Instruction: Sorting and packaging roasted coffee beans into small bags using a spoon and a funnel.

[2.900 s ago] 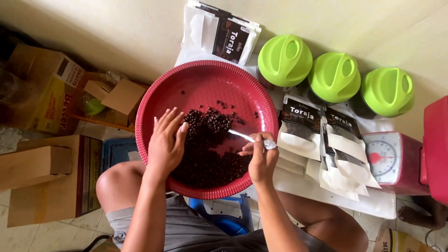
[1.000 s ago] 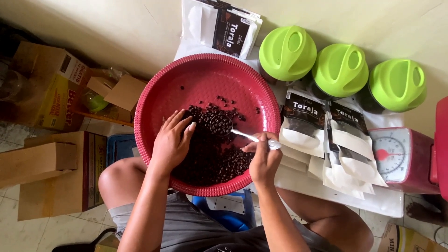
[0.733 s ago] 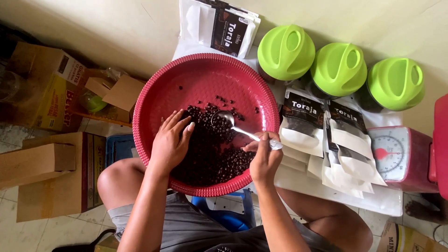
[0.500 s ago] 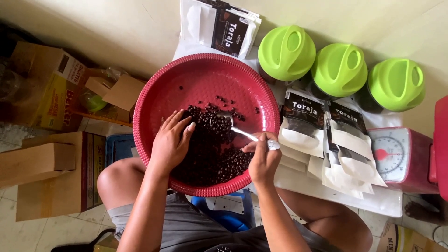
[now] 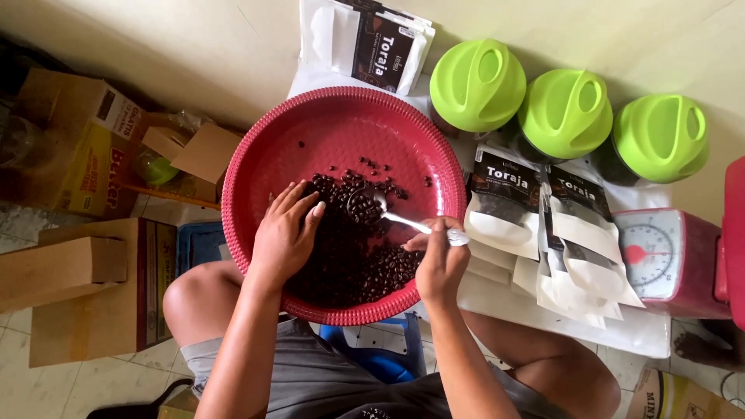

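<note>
Coffee beans (image 5: pixel 353 252), dark and roasted, lie heaped in the lower half of a red round basin (image 5: pixel 310 143) resting on the person's lap. Left hand (image 5: pixel 283 237): palm down at the 9 o'clock edge of the heap, fingers spread wide and touching the beans, gripping nothing. Right hand (image 5: pixel 440 260): at the 4 o'clock rim of the basin, fingers pinched closed on the handle of a metal spoon (image 5: pixel 388 213), whose bowl holds beans near the basin centre. Three green-lidded jars (image 5: pixel 566 112) stand in a row at 2 o'clock. White and black pouches (image 5: pixel 543 225) lie at 3 o'clock, just beside a red kitchen scale (image 5: pixel 667 256). Cardboard boxes (image 5: pixel 74 147) sit at 9 o'clock
</note>
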